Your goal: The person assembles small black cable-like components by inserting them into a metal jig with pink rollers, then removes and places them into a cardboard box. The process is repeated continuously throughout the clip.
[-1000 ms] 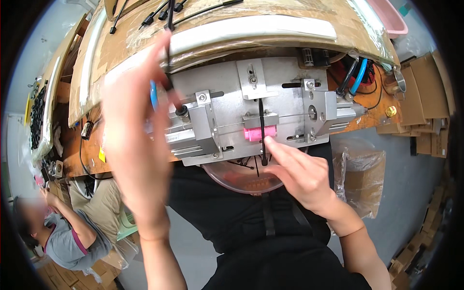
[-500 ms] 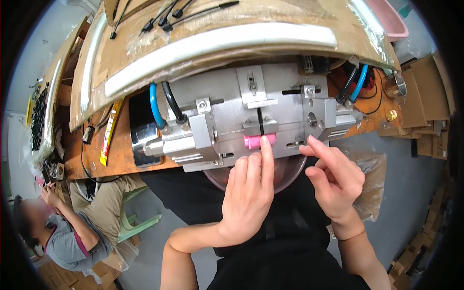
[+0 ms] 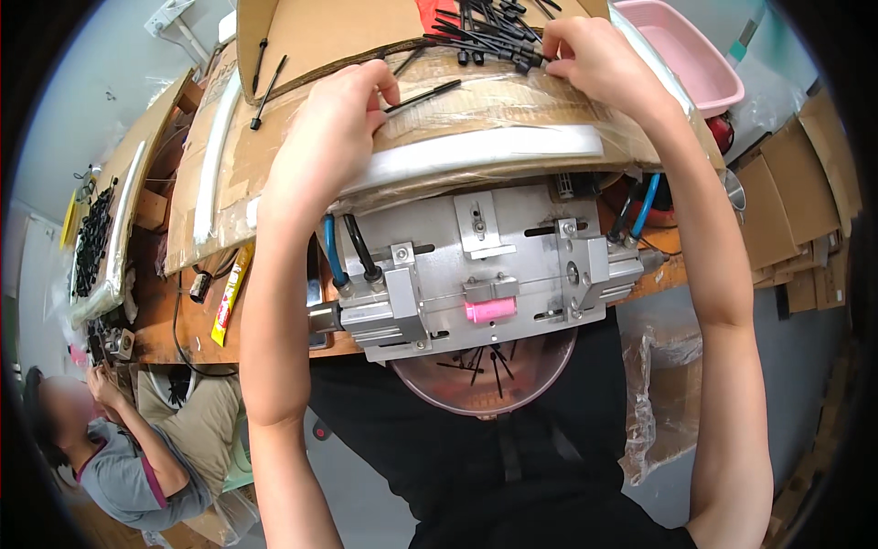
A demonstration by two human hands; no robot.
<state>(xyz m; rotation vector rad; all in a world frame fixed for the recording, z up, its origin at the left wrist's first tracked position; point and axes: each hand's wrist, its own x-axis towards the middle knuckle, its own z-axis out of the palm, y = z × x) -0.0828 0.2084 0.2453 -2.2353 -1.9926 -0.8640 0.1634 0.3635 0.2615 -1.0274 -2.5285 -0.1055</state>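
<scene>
Both my hands are up on the cardboard shelf above a metal fixture. My left hand [image 3: 346, 114] pinches the end of a thin black rod [image 3: 430, 94], which points right across the cardboard. At the right, my right hand [image 3: 599, 64] has thumb and fingers curled on a thick-ended rod at the edge of a pile of black rods [image 3: 489, 37]; its exact hold is partly hidden. Below, the grey metal fixture [image 3: 530, 261] carries a pink block [image 3: 491, 310] at its front middle. Several rods lie in the clear pinkish bowl [image 3: 412, 384] under the fixture.
Blue hose [image 3: 331, 249] and black hose run into the fixture's sides. A yellow packet [image 3: 232, 295] lies on the wooden table [image 3: 165, 329]. A pink basin [image 3: 690, 55] stands back right, with cardboard boxes [image 3: 782, 197] beyond. Another person [image 3: 146, 457] sits at the left.
Both hands have risen from the fixture to the cardboard shelf; my left index finger has left the pink block. The black rod in the fixture is gone. The view has shifted, showing the bowl.
</scene>
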